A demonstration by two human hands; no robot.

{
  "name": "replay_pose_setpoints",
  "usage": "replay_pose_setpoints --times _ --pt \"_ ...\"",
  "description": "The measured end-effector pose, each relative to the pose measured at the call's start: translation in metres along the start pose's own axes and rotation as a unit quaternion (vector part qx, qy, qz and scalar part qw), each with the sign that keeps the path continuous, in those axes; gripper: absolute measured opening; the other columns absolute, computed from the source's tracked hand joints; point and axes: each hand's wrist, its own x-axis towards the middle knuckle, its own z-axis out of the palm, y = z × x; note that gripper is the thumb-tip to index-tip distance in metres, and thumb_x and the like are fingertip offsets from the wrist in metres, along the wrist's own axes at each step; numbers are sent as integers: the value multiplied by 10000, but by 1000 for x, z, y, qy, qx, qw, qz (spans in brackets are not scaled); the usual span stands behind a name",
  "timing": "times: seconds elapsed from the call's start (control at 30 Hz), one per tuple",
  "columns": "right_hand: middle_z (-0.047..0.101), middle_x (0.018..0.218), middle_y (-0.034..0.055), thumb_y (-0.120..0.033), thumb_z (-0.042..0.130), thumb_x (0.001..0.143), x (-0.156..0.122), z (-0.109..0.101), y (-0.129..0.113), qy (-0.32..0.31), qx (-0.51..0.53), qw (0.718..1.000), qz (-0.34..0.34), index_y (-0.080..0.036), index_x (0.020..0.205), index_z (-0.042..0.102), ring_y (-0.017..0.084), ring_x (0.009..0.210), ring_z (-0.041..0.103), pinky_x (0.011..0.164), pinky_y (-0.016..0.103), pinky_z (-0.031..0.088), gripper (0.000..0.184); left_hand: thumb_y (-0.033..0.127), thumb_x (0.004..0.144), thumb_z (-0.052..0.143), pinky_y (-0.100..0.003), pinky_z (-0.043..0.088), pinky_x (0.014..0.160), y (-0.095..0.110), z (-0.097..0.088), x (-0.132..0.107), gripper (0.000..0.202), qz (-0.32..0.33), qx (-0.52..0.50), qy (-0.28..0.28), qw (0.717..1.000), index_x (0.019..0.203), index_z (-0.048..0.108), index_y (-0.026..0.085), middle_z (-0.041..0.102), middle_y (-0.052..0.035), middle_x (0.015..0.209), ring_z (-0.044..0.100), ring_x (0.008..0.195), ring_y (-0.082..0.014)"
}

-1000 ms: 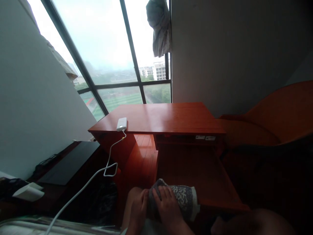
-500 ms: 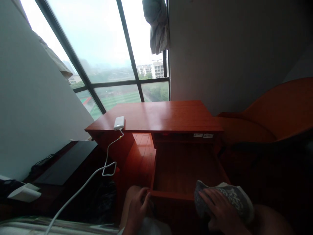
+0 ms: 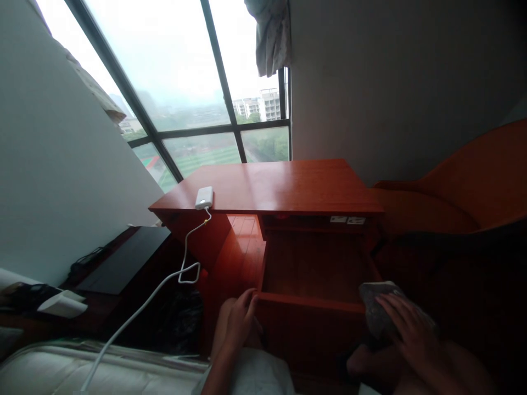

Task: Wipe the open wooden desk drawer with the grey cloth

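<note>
A red-brown wooden bedside table (image 3: 284,189) stands before me with its drawer (image 3: 308,304) pulled out. My left hand (image 3: 239,321) rests at the drawer's front left corner, fingers curled against the edge. My right hand (image 3: 405,326) lies on a grey patterned cloth (image 3: 376,307) just off the drawer's right side, fingers bent over it. The inside of the drawer looks bare.
A white power bank (image 3: 204,197) lies on the table's left edge, its white cable (image 3: 164,285) trailing down to the bed. A large window (image 3: 185,99) is behind, a curtain (image 3: 272,33) bunched above. An orange headboard (image 3: 465,181) is at the right, and dark items lie on the floor at left.
My right hand has carried the cloth from in front of the drawer out past its right side. The left hand has shifted to the drawer's front corner.
</note>
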Motion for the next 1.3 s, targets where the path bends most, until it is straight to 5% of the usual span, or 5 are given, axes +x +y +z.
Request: replay_pose_setpoints --times 0.3,0.5,0.77,0.97,1.3 --pt "385 1538 285 -326 513 849 39 24 -55 160 177 900 365 -57 1469 357 406 1454 351 1175 623 323 694 525 890 547 -366 524 889 -9 40 38 401 -26 -128 74 989 1056 671 181 746 -109 1063 693 981 -263" --pt "547 1457 184 -483 643 730 84 16 -110 178 442 538 696 -160 1348 515 337 1337 514 1170 531 381 710 550 881 547 -375 521 905 -20 52 46 429 -31 -148 103 983 1055 664 175 734 -110 1043 688 982 -265" --pt "740 903 -37 -337 766 668 132 12 -162 75 722 243 643 -266 1057 624 154 840 676 722 306 601 420 553 850 557 -378 508 958 -25 53 54 432 -52 -168 106 979 1034 675 181 734 -110 1084 676 1051 -265" --pt "748 952 -46 -431 787 696 151 12 -199 -17 755 223 616 -262 1026 628 132 896 672 723 277 592 404 552 841 558 -382 515 966 -27 52 54 454 -71 -203 95 972 1058 672 169 732 -121 1123 674 1085 -271" --pt "753 1111 87 -827 608 603 164 24 -218 -162 685 303 643 -215 1124 644 250 983 679 793 428 572 804 604 824 578 -374 548 893 -27 53 55 507 -81 -223 85 968 1055 677 164 745 -118 1072 698 1010 -273"
